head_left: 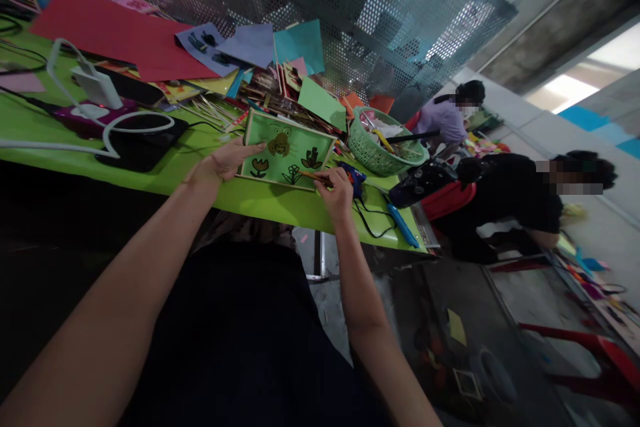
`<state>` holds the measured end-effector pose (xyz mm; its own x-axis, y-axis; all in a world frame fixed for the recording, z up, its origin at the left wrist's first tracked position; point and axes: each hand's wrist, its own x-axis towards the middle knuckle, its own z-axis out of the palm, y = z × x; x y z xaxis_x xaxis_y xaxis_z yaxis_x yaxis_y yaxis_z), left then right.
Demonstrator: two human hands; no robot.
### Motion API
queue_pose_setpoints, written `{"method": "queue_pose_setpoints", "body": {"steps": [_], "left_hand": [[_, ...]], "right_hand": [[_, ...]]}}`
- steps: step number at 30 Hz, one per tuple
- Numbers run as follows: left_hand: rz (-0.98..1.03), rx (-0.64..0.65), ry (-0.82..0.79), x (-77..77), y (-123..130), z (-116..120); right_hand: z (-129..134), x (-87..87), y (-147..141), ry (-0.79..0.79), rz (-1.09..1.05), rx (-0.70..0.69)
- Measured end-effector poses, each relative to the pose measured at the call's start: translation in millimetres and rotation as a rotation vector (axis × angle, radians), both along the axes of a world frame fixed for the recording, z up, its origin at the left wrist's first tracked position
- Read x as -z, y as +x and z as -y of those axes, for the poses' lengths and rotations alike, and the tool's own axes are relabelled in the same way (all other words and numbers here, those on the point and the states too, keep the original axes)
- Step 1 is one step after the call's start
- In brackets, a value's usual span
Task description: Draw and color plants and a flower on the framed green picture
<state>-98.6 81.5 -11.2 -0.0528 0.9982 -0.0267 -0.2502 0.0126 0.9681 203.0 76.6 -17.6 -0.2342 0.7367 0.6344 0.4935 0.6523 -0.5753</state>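
Note:
A shallow framed picture (280, 170) with a green ground and a pale rim is tilted up over the table's front edge. Dark flower drawings and a brown bee-like figure (279, 143) show on it. My left hand (234, 157) is closed on the frame's left side, thumb over the face. In my right hand (336, 190) a thin brown stick-like tool (313, 176), perhaps a pencil or brush, is pinched, its tip at the lowest flower near the bottom rim. Whether the tip touches the surface I cannot tell.
Coloured paper sheets (115, 30) and thin sticks pile up behind the frame. A green basket (365, 147) of tools stands at right, near a blue cutter-like tool (403, 225). Left are a purple power block (93, 117) and white cable. Two people sit further right.

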Motion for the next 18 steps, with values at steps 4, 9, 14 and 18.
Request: {"method": "queue_pose_setpoints", "body": {"steps": [4, 9, 14, 18], "left_hand": [[0.000, 0.021, -0.016, -3.7, 1.7, 1.6], [-0.003, 0.027, -0.019, -3.2, 2.0, 3.1], [-0.018, 0.037, -0.011, -2.2, 0.9, 1.5], [0.017, 0.048, 0.006, -1.9, 1.1, -0.2]], "right_hand": [[0.1, -0.4, -1.3, 0.005, -0.006, 0.026], [0.8, -1.5, -1.7, 0.016, 0.000, 0.027], [0.9, -2.5, -1.5, 0.009, 0.003, 0.000], [0.8, -3.6, -2.3, 0.010, 0.014, 0.025]]}}
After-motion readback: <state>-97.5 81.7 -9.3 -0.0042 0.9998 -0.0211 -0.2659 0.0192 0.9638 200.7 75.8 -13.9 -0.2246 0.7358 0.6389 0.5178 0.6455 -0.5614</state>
